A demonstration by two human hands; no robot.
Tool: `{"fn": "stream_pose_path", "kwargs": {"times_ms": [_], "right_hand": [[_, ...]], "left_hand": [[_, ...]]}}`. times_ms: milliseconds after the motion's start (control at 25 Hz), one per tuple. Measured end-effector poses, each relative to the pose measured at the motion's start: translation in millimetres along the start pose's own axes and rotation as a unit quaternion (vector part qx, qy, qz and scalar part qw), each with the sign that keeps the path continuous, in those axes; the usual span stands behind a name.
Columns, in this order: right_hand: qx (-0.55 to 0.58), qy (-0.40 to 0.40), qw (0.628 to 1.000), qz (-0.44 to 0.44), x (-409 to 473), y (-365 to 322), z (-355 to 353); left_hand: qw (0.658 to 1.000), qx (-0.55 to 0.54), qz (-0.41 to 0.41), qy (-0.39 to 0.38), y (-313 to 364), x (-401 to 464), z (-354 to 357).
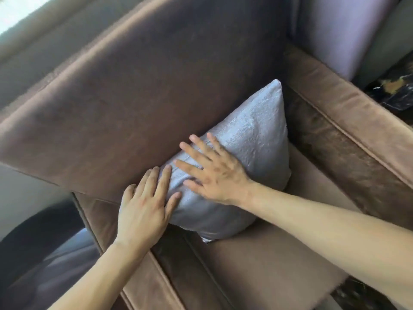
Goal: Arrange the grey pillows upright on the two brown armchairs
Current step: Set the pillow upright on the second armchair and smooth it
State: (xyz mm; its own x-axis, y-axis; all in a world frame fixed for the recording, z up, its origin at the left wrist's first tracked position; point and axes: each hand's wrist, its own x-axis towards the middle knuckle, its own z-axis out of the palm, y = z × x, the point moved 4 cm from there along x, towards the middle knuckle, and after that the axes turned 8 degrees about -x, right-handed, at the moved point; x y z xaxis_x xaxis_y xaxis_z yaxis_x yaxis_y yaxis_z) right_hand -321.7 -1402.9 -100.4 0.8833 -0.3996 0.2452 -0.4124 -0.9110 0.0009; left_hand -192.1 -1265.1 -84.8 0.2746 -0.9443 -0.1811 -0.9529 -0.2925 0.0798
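On the chair seat: one pillow and two hands.
Brown armchair [125, 90]: big and soft, it fills most of the view.
Grey pillow [248, 139]: it stands on the seat and leans on the chair back, near one armrest.
Right hand [214, 173]: flat on the pillow, fingers spread wide, not grabbing.
Left hand [145, 209]: flat on the pillow's edge, fingers out, not grabbing.

A pillow [243, 153] stands on the armchair's seat cushion [268, 265], leaning against the backrest [145, 97] behind it, between the two armrests. The left hand [143, 211] lies flat on the pillow's left end, by the left armrest [134, 276]. The right hand [214, 173] lies flat on its front face. The right armrest [348, 121] runs beside the pillow's far corner.
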Motion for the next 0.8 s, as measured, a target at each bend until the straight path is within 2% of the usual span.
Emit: {"fn": "stream_pose_path", "kwargs": {"times_ms": [40,120,200,240,320,360,400,440,480,520,560,640,720,800], "right_hand": [[-0.043,-0.024,0.998,0.031,2.5,31.2,4.4],[-0.079,-0.047,0.985,0.147,7.0,92.1,3.5],[-0.069,-0.036,0.978,0.191,3.6,93.3,-2.0],[-0.050,-0.021,0.987,0.148,-1.2,73.0,-0.8],[-0.020,-0.029,0.999,-0.031,-21.7,25.3,0.2],[-0.038,-0.041,0.995,-0.077,-29.9,26.3,-0.5],[-0.062,-0.043,0.995,-0.060,-32.0,46.3,-1.3],[-0.074,-0.036,0.996,0.026,-31.3,75.9,-2.0],[-0.068,-0.045,0.986,0.148,-31.6,108.9,-2.0],[-0.042,-0.072,0.961,0.264,-35.1,135.9,-4.0],[0.003,-0.097,0.938,0.332,-38.8,152.9,-2.5],[0.051,-0.109,0.925,0.360,-38.1,153.2,-1.1],[0.064,-0.089,0.928,0.356,-31.8,129.5,-8.1],[0.086,-0.105,0.916,0.377,-32.5,101.1,-18.5]], "left_hand": [[1.000,-0.002,0.007,0.015,-5.7,-1.3,-0.3],[0.999,-0.018,-0.007,0.044,-14.3,-4.6,-1.2],[0.995,-0.047,-0.038,0.085,-7.6,-14.6,-1.2],[0.993,-0.057,-0.031,0.103,1.9,-20.7,1.9],[0.994,-0.060,0.032,0.091,21.1,-30.5,9.9],[0.996,-0.045,0.045,0.070,21.2,-31.0,12.8],[0.998,-0.032,0.025,0.055,12.1,-29.0,13.7],[0.998,-0.027,-0.025,0.047,-3.0,-27.7,12.8],[0.996,-0.024,-0.076,0.037,-18.7,-29.1,12.0],[0.994,-0.021,-0.104,0.028,-29.6,-35.1,12.9],[0.993,-0.019,-0.114,0.020,-35.1,-43.1,14.0],[0.991,-0.026,-0.131,0.009,-39.7,-61.1,11.8],[0.984,-0.042,-0.172,0.000,-48.2,-75.7,2.8],[0.976,-0.061,-0.210,-0.011,-56.5,-89.2,-15.9]]}}
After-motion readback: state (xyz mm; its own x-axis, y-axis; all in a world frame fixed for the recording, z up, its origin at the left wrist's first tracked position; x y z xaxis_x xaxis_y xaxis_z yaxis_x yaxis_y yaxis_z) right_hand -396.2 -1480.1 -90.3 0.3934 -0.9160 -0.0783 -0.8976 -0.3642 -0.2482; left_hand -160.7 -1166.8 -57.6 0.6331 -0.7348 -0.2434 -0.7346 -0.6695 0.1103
